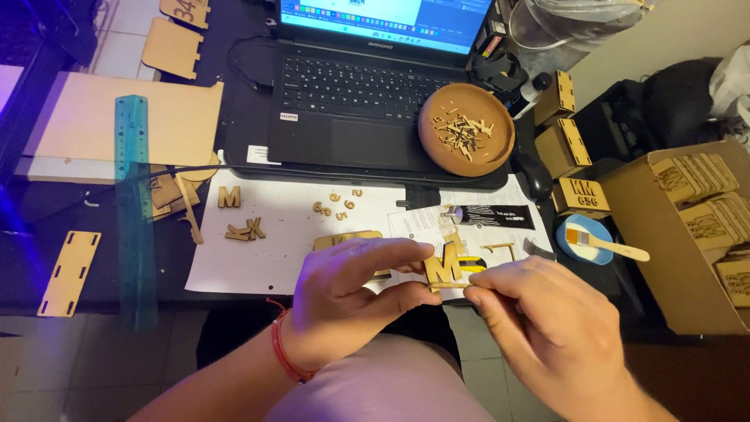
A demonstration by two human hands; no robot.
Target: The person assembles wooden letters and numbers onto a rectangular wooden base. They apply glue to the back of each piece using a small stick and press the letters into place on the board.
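Head view, lower centre: left hand (351,301) pinches a wooden letter M (443,266) between thumb and fingers; right hand (539,328) fingertips close on a thin stick (451,286) at its base. More cut letters (242,229) lie unused on the white paper (281,266), judging work partway

Bright blue laptop screen (387,19) top centre; brown cardboard box (672,242) far right

the wooden letter m (442,266) looks matt, pale cut plywood. the bowl (437,144) far right is matt brown wood; the ruler (133,195) left is translucent teal plastic; the paper sheet (266,250) is white, matt.
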